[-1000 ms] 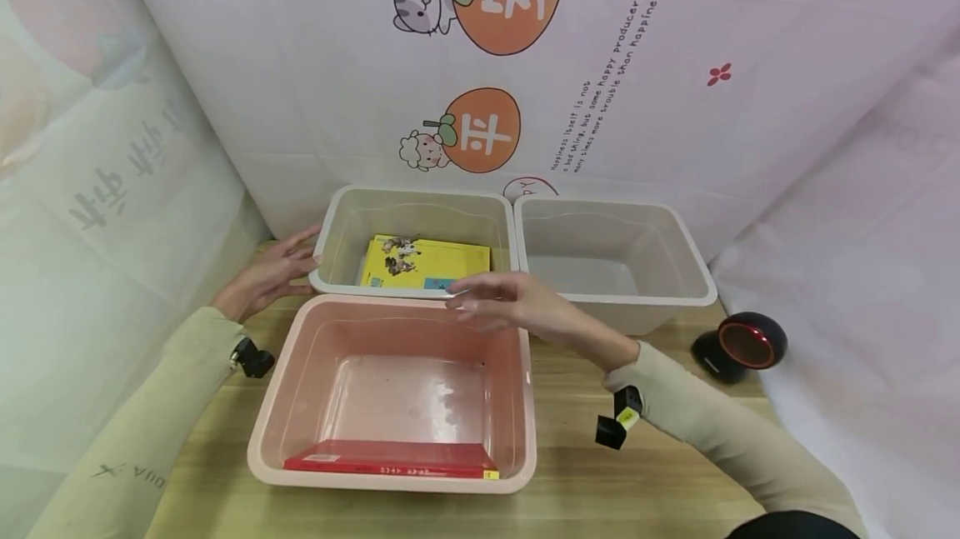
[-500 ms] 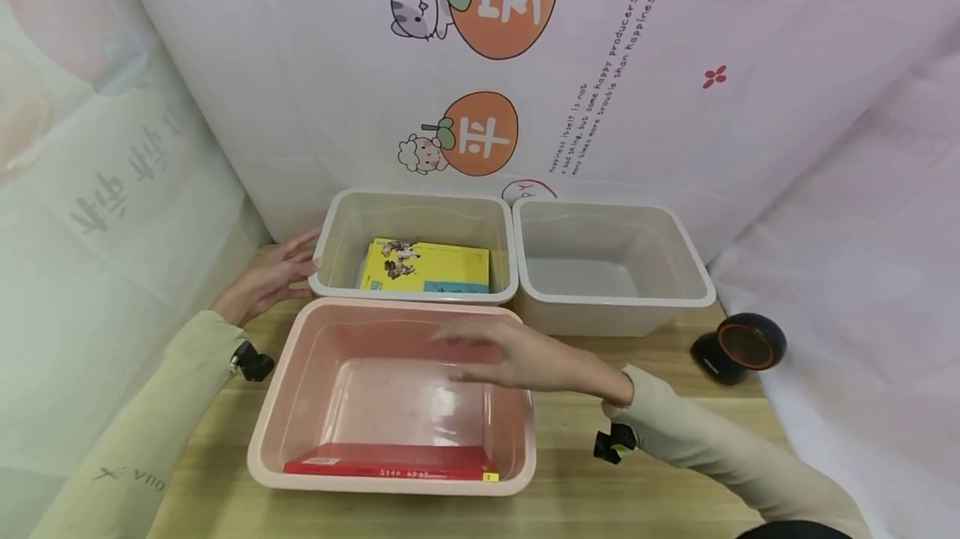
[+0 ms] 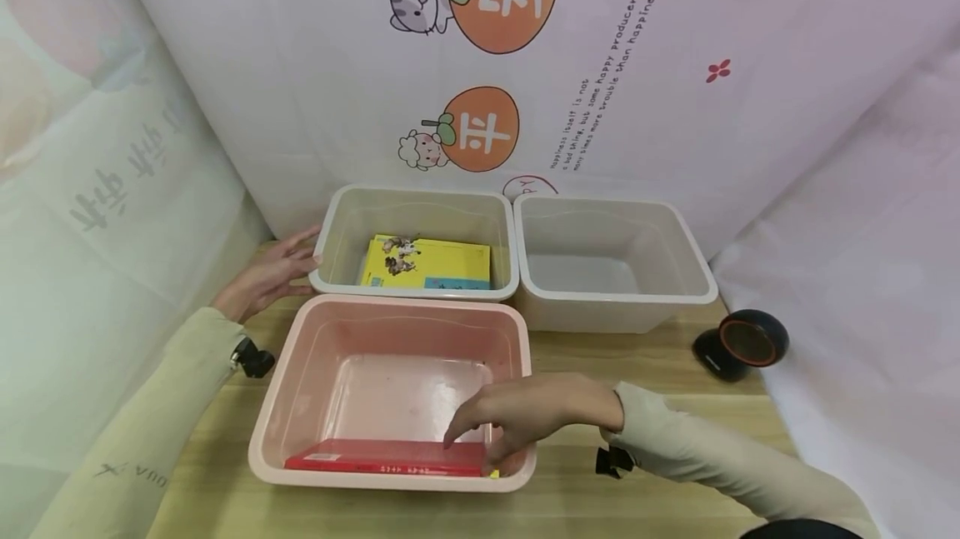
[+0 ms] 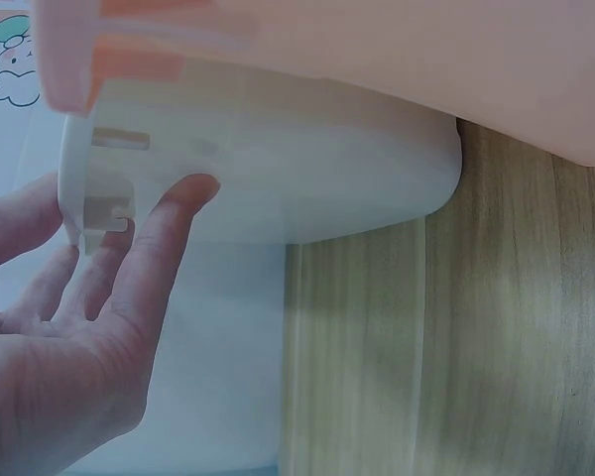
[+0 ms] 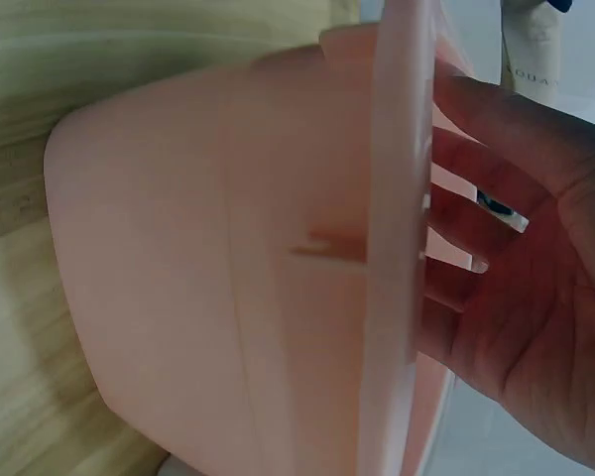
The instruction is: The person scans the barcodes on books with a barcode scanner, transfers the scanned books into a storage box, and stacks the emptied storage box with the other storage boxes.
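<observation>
My left hand (image 3: pixel 273 276) rests its spread fingers against the left end of the left white bin (image 3: pixel 412 294). In the left wrist view, fingertips are right at the bin's rim (image 4: pixel 71 178) and one lies along its outer wall. Inside the pink bin (image 3: pixel 412 372), a red book (image 3: pixel 390 457) lies along the near wall, spine towards me. My right hand (image 3: pixel 536 414) reaches over the pink bin's right rim, fingers bent downward over the book's right end. Its thumb overlaps the book's yellow label. In the right wrist view, the pink wall hides the fingertips.
Yellow books (image 3: pixel 450 260) lie in the left white bin. Beside it stands a second white bin (image 3: pixel 615 299). A black round device (image 3: pixel 750 339) stands at the right on the wooden table (image 3: pixel 630 506). Printed white cloth (image 3: pixel 315 64) hangs behind and at both sides.
My right hand has moved from the left white bin's near rim back towards me, down over the red book in the pink bin. My left hand stays in place.
</observation>
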A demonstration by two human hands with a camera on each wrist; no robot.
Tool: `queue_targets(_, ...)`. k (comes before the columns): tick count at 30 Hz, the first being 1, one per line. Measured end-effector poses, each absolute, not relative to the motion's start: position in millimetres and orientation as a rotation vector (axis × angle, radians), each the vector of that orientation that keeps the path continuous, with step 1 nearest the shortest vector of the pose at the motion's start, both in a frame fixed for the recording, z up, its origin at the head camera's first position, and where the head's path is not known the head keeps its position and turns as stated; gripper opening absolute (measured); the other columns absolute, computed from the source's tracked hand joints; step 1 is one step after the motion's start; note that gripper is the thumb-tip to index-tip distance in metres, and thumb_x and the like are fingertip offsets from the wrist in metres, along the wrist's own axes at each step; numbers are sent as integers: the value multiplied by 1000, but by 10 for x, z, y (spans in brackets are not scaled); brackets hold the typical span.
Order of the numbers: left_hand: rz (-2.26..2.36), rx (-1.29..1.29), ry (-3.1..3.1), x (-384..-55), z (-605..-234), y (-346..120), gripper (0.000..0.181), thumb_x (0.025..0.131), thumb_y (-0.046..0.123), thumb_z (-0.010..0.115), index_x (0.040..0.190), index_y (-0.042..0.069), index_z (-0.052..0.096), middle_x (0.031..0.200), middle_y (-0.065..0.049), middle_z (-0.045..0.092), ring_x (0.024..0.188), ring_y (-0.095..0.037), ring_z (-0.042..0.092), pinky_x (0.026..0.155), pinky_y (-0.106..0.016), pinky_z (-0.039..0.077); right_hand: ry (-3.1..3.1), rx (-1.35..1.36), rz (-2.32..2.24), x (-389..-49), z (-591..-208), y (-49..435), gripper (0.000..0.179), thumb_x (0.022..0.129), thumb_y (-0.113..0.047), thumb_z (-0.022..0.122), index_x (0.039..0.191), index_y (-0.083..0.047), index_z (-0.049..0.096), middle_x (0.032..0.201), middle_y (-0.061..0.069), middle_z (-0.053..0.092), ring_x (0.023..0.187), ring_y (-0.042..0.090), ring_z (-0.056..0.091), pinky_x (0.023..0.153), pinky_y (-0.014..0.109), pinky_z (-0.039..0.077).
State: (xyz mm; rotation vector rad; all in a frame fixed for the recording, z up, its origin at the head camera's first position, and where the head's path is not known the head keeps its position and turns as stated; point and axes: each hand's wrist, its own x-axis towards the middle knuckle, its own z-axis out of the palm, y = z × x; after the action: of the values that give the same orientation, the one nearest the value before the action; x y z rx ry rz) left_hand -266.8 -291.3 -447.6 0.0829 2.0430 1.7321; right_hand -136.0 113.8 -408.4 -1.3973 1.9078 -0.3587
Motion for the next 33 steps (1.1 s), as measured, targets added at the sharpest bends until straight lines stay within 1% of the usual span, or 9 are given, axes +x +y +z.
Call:
queue_targets(4,1734,84,2039,-2673,-4468,-2896,79,112,16,50,170,22,-4,172,-26,12,116,-8,62,92,-33,59,1909,-1330,-312,-1318,-4083,1137,53,96,-14,76,147,-17,61,126,-15,62,68,-9,52,90,11,48)
queue_targets(11,1748,70,2030,-2650,-4486,-2899,78,112,15,49,170,21,-4,172,-26,13,114,-5,63,92,-30,59,1986,-1275,-239,-1253,-4070,1117,62,89,-13,75,148,-24,60,138,-16,62,92,1,55,84,14,47)
queue_targets(13,1747,74,2030,-2657,-4493,-2904,78,112,15,49,170,21,-4,172,-26,13,115,-5,63,92,-30,59,2005,-1265,-213,-1243,-4078,1108,63,88,-10,74,148,-24,60,140,-14,62,90,2,55,81,14,47)
queue_targets(17,1734,84,2041,-2678,-4511,-2920,78,113,16,49,170,21,-5,173,-25,12,117,-7,61,93,-31,59,2092,-1403,-113,-1228,-4169,1076,45,91,-7,72,135,-18,66,112,-9,69,76,3,52,67,14,45)
queue_targets(20,1726,85,2045,-2679,-4510,-2926,79,112,17,49,169,22,-5,173,-26,12,117,-7,61,93,-31,59,2177,-1533,-70,-1233,-4292,1048,25,94,-3,70,117,-14,67,86,-7,62,67,4,49,59,15,41)
queue_targets(21,1726,83,2044,-2678,-4507,-2923,79,112,17,50,170,22,-5,173,-26,12,116,-7,61,93,-32,59,2197,-1552,-77,-1239,-4334,1043,22,94,-2,69,113,-12,66,83,-6,61,67,4,49,59,15,40)
queue_targets(24,1725,79,2041,-2669,-4496,-2910,79,112,17,50,170,22,-5,173,-25,12,116,-6,62,93,-32,59,2225,-1547,-149,-1268,-4434,1036,17,97,0,68,108,-12,67,79,-7,61,66,3,51,60,13,41)
queue_targets(28,1730,81,2044,-2668,-4487,-2909,78,112,16,49,170,21,-5,172,-26,12,116,-7,61,91,-31,59,2251,-1498,-240,-1296,-4492,1033,19,96,-4,74,111,-15,72,81,-8,66,69,0,53,65,10,44)
queue_targets(33,1751,85,2033,-2670,-4482,-2914,78,112,14,48,170,20,-4,172,-28,11,117,-10,60,90,-30,60,2299,-1443,-307,-1292,-4530,1030,16,92,1,75,100,-13,75,74,-8,64,64,-1,49,59,10,40)
